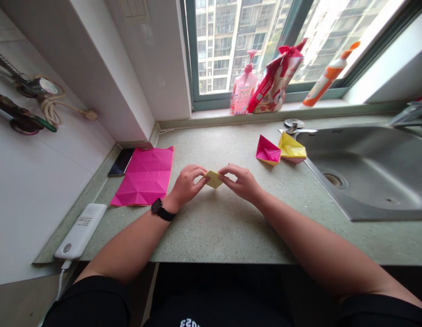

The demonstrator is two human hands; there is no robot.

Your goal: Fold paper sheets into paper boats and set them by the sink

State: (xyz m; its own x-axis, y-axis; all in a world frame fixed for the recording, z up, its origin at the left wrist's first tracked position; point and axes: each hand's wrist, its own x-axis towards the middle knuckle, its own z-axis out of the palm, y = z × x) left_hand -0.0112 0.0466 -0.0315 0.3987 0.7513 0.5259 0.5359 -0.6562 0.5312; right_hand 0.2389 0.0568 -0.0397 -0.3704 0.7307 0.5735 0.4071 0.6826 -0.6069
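Note:
A small folded yellow paper (214,180), diamond-like in outline, is held just above the counter between both hands. My left hand (186,184), with a black watch on its wrist, pinches the left corner between thumb and fingers. From the other side, my right hand (242,182) grips the right corner the same way. A creased sheet of pink paper (146,175) lies flat to the left of my left hand. Beyond my right hand stand two folded paper pieces, one pink (268,150) and one yellow (292,147), side by side.
A steel sink (367,168) is set into the speckled counter (211,231) on the right. At the left lie a dark phone (121,162) and a white power bank (81,230) with a cable. On the sill stand a pump bottle (243,91), a red bag (277,81) and an orange-white bottle (328,77).

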